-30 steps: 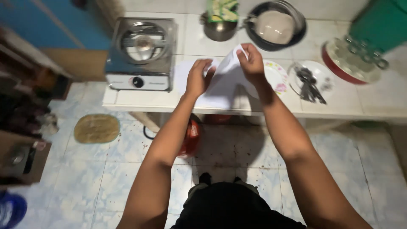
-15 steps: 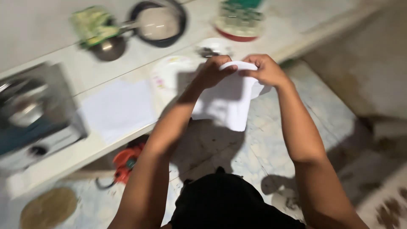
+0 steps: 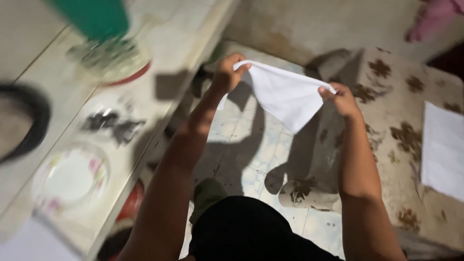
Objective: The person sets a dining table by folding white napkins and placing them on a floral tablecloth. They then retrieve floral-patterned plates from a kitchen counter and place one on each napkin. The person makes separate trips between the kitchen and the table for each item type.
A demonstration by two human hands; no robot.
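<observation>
While I stand turned from the table (image 3: 159, 72), I hold a white cloth (image 3: 285, 94) up in the air between my two hands, over the tiled floor (image 3: 251, 154). My left hand (image 3: 228, 73) pinches one top corner at about eleven o'clock from the cloth's middle; my right hand (image 3: 342, 99) pinches the other corner at about three o'clock. Both hands are closed narrow — fingers and thumb pressed on the fabric, nothing else in them. The top edge runs fairly taut from one hand to the other, and the rest hangs down to a point at about six o'clock, so the cloth reads as a triangle.

As I judge it, the work is partway: the cloth is off the table and spread open along one edge, but it is not folded flat and not laid down anywhere. What is left, as far as I can see, is all of the folding or placing.

To my nine o'clock the table carries a flowered plate (image 3: 70, 176), a blurred heap of cutlery (image 3: 113, 126), a dark pan (image 3: 21, 128) at the far left edge, and a round tray of glasses (image 3: 113, 58) with a green container (image 3: 94, 17) beside it. At my three o'clock lies a beige surface with brown flower prints (image 3: 396, 130) — a mattress or mat, I cannot tell which — and another white cloth (image 3: 442, 150) lies flat on it.
</observation>
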